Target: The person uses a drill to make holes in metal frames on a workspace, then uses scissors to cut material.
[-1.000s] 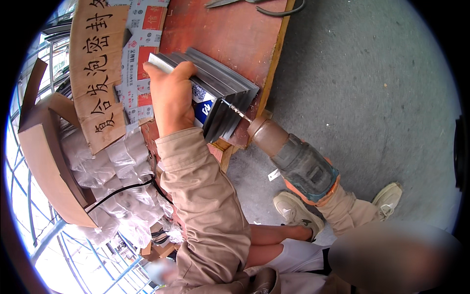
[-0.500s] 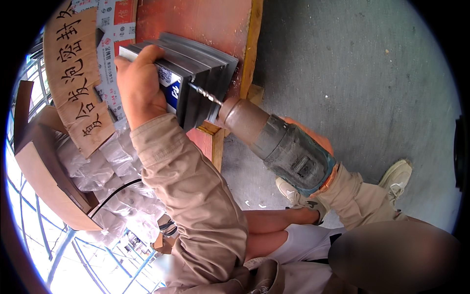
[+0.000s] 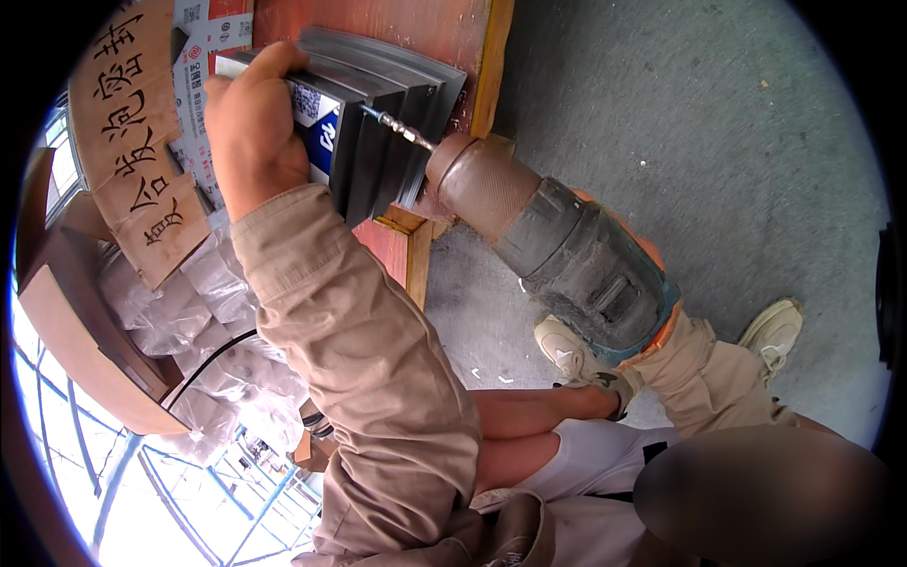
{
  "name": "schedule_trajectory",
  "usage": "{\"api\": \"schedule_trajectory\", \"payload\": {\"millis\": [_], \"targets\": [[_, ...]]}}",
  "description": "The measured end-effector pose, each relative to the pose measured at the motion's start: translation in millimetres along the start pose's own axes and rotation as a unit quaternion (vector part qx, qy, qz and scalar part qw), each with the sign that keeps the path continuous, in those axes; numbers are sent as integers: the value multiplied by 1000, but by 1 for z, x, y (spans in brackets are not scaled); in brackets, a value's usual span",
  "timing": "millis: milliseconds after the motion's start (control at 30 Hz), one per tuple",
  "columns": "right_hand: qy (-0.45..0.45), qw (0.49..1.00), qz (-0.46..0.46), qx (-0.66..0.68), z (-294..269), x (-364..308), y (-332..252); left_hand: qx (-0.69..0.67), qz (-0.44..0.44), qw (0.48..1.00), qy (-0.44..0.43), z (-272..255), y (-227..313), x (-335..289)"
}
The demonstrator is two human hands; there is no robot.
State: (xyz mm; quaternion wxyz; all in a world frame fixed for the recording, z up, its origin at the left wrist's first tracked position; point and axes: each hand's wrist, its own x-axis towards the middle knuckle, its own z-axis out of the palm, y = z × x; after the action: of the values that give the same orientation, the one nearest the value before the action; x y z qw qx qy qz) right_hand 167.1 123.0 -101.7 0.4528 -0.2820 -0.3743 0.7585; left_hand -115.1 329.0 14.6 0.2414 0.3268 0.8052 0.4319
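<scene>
Leftward, brown cardboard sign [image 3: 132, 142] beside left hand [image 3: 250, 132]

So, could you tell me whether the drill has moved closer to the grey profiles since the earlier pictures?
Yes. The drill has come up toward the grey profiles on the red board; its bit tip now meets their end face, held by the left hand.

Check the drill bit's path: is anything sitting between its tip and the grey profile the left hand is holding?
Nothing visible does. The drill bit points at the side of the grey profile, seemingly touching it. The left hand grips the profile's far side, off the bit's line. The drill approaches from the right.
</scene>
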Motion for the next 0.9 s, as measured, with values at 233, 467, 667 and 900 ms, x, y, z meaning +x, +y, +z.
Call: {"api": "schedule_trajectory", "payload": {"millis": [233,467,667,900], "targets": [[1,983,-77,-166,-2,6,7,-20,10,1000,-19,-2,-2,7],[29,959,-67,-275,0,9,-3,62,0,997,-38,-36,-27,30],[20,948,-90,-305,-4,-3,16,49,1,997,-65,-22,-23,6],[11,967,-125,-222,-5,18,-11,68,8,996,-51,-19,-13,-8]]}}
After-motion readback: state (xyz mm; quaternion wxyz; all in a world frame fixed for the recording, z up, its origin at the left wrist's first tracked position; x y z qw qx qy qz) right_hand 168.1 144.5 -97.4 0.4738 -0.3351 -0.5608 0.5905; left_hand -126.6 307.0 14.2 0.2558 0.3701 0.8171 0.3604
